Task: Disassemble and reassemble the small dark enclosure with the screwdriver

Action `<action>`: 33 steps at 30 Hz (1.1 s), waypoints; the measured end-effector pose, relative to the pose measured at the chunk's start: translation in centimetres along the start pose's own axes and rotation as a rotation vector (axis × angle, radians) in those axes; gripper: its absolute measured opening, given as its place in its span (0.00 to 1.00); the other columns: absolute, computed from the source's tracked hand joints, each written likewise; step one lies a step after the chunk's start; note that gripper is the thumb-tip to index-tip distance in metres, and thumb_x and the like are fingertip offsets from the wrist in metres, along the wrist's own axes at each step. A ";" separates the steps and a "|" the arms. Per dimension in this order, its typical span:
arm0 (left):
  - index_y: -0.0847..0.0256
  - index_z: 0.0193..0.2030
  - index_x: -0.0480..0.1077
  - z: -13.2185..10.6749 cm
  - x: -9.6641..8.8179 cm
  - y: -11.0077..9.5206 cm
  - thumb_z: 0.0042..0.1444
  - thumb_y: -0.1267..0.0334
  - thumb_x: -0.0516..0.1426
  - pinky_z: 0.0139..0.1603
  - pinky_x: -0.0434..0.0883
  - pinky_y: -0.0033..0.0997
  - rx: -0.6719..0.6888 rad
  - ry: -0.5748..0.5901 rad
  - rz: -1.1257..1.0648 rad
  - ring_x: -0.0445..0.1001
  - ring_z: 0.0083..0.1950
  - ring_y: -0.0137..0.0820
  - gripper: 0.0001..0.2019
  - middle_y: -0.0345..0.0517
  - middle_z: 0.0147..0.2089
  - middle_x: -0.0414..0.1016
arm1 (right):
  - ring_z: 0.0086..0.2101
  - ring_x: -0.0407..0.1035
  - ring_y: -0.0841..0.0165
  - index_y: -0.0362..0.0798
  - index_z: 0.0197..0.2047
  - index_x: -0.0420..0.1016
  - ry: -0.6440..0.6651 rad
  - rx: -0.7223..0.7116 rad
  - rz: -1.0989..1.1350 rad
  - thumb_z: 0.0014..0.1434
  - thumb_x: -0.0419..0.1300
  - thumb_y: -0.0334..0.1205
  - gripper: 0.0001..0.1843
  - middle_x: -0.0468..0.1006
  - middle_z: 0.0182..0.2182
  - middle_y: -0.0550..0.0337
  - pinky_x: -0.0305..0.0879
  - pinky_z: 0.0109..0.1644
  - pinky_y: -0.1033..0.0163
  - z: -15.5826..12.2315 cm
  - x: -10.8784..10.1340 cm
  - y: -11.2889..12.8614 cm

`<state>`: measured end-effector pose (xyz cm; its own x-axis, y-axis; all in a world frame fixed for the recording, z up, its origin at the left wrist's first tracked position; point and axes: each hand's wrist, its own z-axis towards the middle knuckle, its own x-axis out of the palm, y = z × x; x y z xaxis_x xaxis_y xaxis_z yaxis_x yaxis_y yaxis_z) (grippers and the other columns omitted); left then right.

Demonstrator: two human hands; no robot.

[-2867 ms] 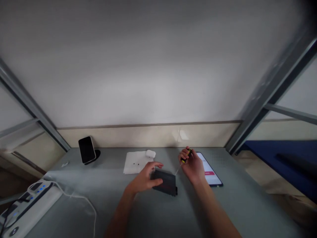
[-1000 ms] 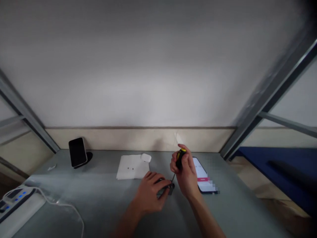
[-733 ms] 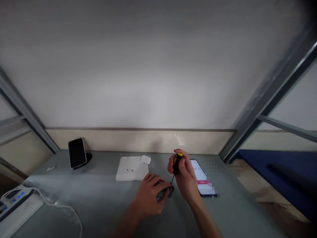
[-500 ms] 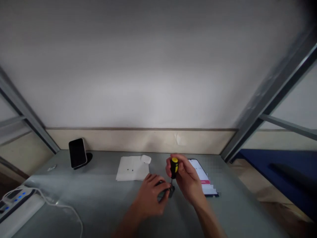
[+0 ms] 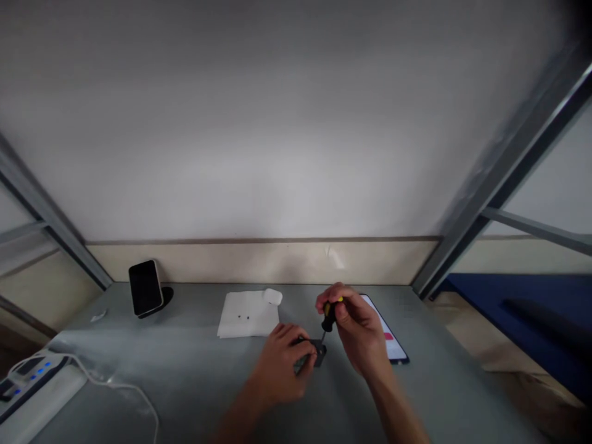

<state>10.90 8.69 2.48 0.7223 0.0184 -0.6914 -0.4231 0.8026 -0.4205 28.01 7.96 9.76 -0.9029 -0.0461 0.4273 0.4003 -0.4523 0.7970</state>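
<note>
Black-and-yellow screwdriver (image 5: 328,318), dark device (image 5: 320,353)

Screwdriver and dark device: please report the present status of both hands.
Left hand gripping dark device, covering much of it. Right hand holding screwdriver, tip by the dark device's exposed end, contact unclear. Phone partly hidden behind right hand.

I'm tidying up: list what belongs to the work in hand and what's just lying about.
In use:
yellow-and-black screwdriver, right grip
dark device, left grip
probably white paper and its two small dark pieces

Apparently lying about:
lit phone
small white case
black-screened device
power strip
white cable
</note>
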 end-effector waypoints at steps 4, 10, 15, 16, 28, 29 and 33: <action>0.57 0.35 0.73 0.0 -0.1 0.0 0.60 0.70 0.56 0.43 0.68 0.39 0.033 0.035 0.050 0.75 0.39 0.35 0.06 0.45 0.39 0.77 | 0.32 0.69 0.62 0.52 0.31 0.74 -0.027 0.047 0.144 0.62 0.70 0.54 0.17 0.73 0.30 0.59 0.63 0.37 0.58 -0.1 0.7 0.2; 0.58 0.39 0.71 0.0 0.1 -0.1 0.61 0.75 0.55 0.48 0.70 0.41 0.144 0.013 0.047 0.78 0.48 0.38 0.08 0.48 0.50 0.81 | 0.29 0.67 0.66 0.56 0.44 0.75 -0.081 -0.043 0.038 0.67 0.66 0.55 0.12 0.72 0.28 0.63 0.63 0.34 0.61 -0.2 0.9 -0.5; 0.57 0.41 0.69 0.1 0.4 -0.5 0.61 0.74 0.54 0.46 0.70 0.40 0.098 -0.078 0.006 0.79 0.44 0.36 0.08 0.45 0.46 0.82 | 0.31 0.70 0.66 0.56 0.42 0.72 -0.053 -0.101 -0.023 0.73 0.60 0.50 0.09 0.75 0.34 0.61 0.64 0.32 0.62 -0.2 0.6 -0.4; 0.57 0.42 0.69 0.1 0.4 -0.6 0.60 0.73 0.55 0.46 0.70 0.40 0.071 -0.072 0.010 0.79 0.44 0.37 0.07 0.45 0.45 0.82 | 0.30 0.70 0.67 0.55 0.41 0.72 -0.060 -0.105 -0.042 0.73 0.59 0.49 0.10 0.75 0.35 0.61 0.64 0.31 0.62 -0.3 0.5 -0.4; 0.55 0.47 0.71 -0.1 0.6 -0.4 0.62 0.72 0.59 0.50 0.66 0.38 -0.064 0.058 -0.010 0.77 0.47 0.36 0.09 0.41 0.47 0.81 | 0.33 0.70 0.69 0.56 0.41 0.61 -0.168 -0.160 -0.324 0.68 0.67 0.41 0.15 0.75 0.35 0.65 0.65 0.35 0.64 -0.7 1.0 -0.8; 0.55 0.46 0.71 0.0 0.6 -0.4 0.62 0.73 0.59 0.49 0.66 0.38 -0.076 0.072 -0.014 0.77 0.47 0.36 0.09 0.40 0.47 0.81 | 0.34 0.69 0.69 0.55 0.40 0.62 -0.183 -0.182 -0.343 0.67 0.67 0.40 0.15 0.74 0.36 0.64 0.65 0.37 0.63 -0.6 1.0 -0.7; 0.55 0.47 0.71 0.2 0.3 -0.6 0.60 0.76 0.59 0.48 0.65 0.38 -0.114 0.120 0.024 0.76 0.46 0.35 0.12 0.39 0.47 0.80 | 0.37 0.68 0.68 0.54 0.39 0.70 -0.192 -0.234 -0.382 0.63 0.70 0.37 0.11 0.70 0.38 0.63 0.66 0.40 0.62 -0.3 0.6 -0.4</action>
<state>11.53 8.32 2.67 0.6437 -0.0396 -0.7643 -0.5037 0.7299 -0.4620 27.26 7.82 9.51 -0.9245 0.3170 0.2116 -0.0198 -0.5943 0.8040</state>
